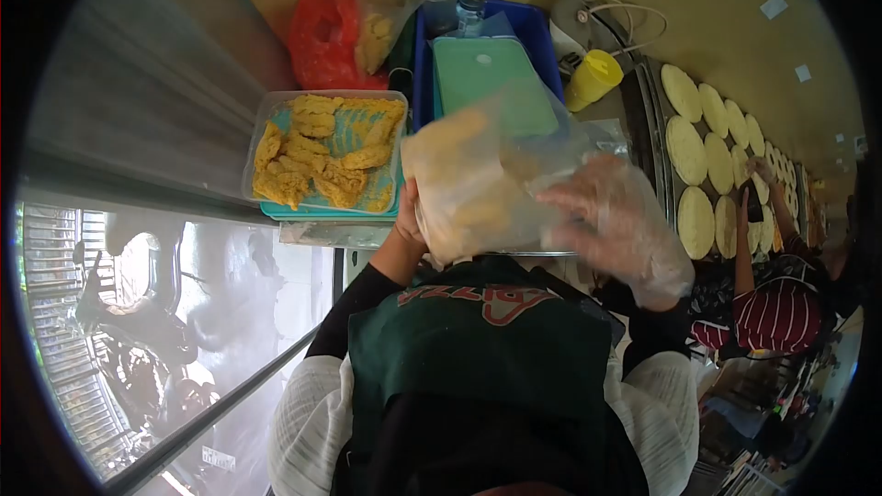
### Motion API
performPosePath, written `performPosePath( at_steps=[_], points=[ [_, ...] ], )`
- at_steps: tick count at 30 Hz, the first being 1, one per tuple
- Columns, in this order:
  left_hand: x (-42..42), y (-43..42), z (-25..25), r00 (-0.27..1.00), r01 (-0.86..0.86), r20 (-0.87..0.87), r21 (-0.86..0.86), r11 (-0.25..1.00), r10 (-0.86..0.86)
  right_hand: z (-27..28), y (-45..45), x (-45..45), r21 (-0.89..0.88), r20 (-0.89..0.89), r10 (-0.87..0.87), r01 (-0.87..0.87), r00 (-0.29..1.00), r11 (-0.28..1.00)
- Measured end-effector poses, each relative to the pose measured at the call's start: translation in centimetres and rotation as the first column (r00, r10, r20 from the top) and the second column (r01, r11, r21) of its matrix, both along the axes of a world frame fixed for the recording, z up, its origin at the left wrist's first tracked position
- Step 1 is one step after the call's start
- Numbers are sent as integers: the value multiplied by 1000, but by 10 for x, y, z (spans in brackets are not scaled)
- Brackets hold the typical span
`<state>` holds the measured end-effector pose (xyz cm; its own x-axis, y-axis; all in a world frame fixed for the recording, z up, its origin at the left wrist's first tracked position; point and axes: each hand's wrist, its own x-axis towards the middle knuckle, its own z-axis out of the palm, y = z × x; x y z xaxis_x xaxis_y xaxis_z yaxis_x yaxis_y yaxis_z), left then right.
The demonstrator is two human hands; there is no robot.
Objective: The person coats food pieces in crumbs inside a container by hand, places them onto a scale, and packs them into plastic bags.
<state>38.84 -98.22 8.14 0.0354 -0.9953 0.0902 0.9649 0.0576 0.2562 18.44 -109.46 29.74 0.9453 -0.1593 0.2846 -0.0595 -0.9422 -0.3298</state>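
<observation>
A cloudy plastic bag (459,188) with pale yellow-brown pieces inside is held up in front of my chest. My left hand (411,219) is closed around its left side, most of the fingers hidden behind it. To the right of the bag is my right hand (606,216) in a clear plastic glove. Its fingers are spread and blurred by motion, close to the bag; nothing shows in them. Several breaded pieces (317,161) lie in a clear plastic container (250,161) at the left.
Behind the bag stands a blue crate (542,32) with a green lid (491,73) and a water bottle (472,2). A red plastic bag (326,32) is at the back left, a yellow cup (595,78) at the right. Another person (776,312) works by flatbreads (696,220).
</observation>
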Motion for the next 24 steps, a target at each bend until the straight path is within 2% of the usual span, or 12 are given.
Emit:
performPosePath(
  at_steps=[1,3,4,6,8,11,12,14,17,19,23,24],
  points=[
    [0,-13,10,1000,19,-10,4,1000,-19,-5,-10,0,-96,26,-26,28,999,995],
    [4,-44,27,998,56,-27,11,998,-56,-7,-35,4,-89,156,-119,134,981,987],
    [5,-58,40,998,27,52,42,999,-29,-7,-52,8,-81,222,-164,186,961,979],
    [8,-91,47,987,3,159,39,999,-9,3,-94,22,-377,373,-31,182,927,908],
    [13,-127,45,977,15,213,-31,999,-8,29,-116,43,-448,323,-132,274,937,851],
    [15,-169,44,948,-76,309,-22,997,79,29,-171,64,-186,367,-48,124,929,975],
    [15,-177,47,943,-100,324,69,993,72,35,-180,75,-363,306,-80,194,949,912],
    [21,-198,33,950,-114,309,190,975,50,50,-196,97,-677,202,-175,266,964,686],
    [19,-220,34,970,-132,238,312,941,57,29,-232,115,-763,256,-16,212,967,610],
    [20,-236,27,976,-138,207,362,922,64,11,-262,126,-723,248,18,173,969,668],
    [18,-252,19,927,-146,374,410,900,-21,-22,-311,139,-671,285,49,163,957,723],
    [12,-254,20,906,-138,419,436,889,-65,-22,-318,139,-665,259,9,171,966,727]
  ],
)
